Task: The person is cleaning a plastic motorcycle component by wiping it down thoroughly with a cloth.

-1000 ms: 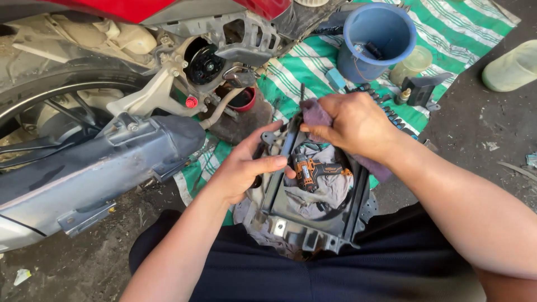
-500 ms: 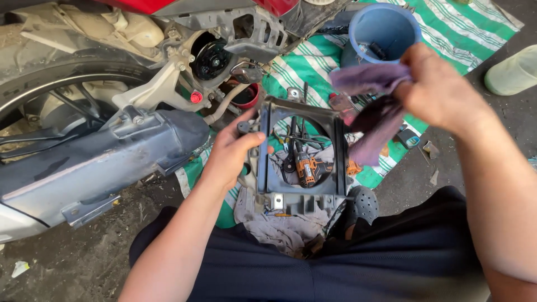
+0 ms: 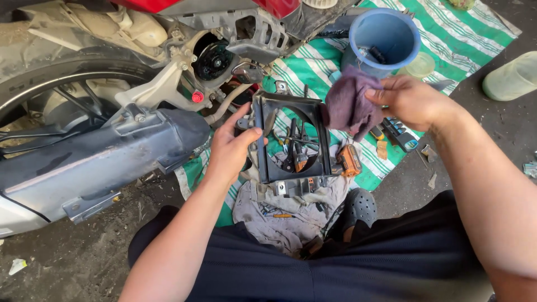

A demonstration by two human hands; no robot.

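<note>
Our left hand (image 3: 232,148) grip clamped on black fan shroud (image 3: 291,140) (upright, left edge), right hand (image 3: 408,100) grip pinching purple rag (image 3: 349,103) at shroud's upper right, blue bucket (image 3: 386,36) beyond shroud

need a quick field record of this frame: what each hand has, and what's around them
left hand: grips the left edge of a black plastic frame with a round opening, held up off the ground
right hand: holds a purple rag against the frame's upper right corner
under the frame: grey cloth with small tools on it
behind: blue bucket on a green striped mat
left side: motorcycle rear wheel and grey exhaust
</note>
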